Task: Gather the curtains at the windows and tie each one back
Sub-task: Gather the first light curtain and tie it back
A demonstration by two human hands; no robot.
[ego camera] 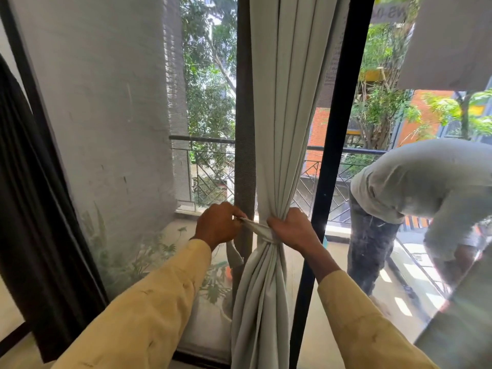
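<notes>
A pale grey-green curtain [279, 115] hangs in front of the window's dark middle post and is bunched narrow at waist height. A tie-back strip [255, 228] of the same cloth wraps around the bunch. My left hand [217, 225] grips one end of the strip, pulled out to the left, and a loose tail of it hangs below that hand. My right hand [292, 230] is closed on the gathered curtain and the strip at the wrap. Both sleeves are yellow.
A dark curtain [34, 209] hangs at the far left. Black window frames [332, 155] stand just right of the curtain. Outside on the balcony a person [415, 187] in a grey shirt bends over, near the railing [202, 141].
</notes>
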